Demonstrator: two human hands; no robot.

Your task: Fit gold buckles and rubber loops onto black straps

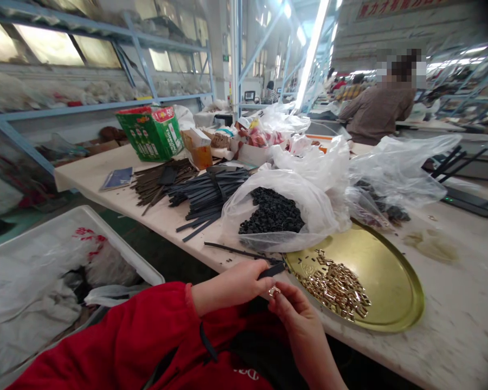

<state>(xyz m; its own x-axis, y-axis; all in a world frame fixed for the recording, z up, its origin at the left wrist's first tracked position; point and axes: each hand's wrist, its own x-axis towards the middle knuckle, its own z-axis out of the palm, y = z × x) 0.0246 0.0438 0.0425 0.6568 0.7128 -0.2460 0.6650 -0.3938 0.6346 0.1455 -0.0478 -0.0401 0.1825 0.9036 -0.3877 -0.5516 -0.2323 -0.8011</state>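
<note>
My left hand (241,280) is closed around a dark strap (273,270), whose end sticks out past the fingers toward the tray. Close beside it, my right hand (296,313) pinches a small shiny metal buckle (274,291) between thumb and fingertips. The two hands nearly meet over my lap, at the table's front edge. To their right, a round gold tray (394,276) carries a heap of small gold buckles (341,287). Behind the hands, an open clear plastic bag (317,211) holds many small black pieces (272,212).
Bundles of dark strips (211,189) lie on the white table (451,303) near a green box (150,135) and a blue booklet (117,179). A white bin (146,265) with plastic bags stands at lower left. Farther back, a person (380,108) sits facing away.
</note>
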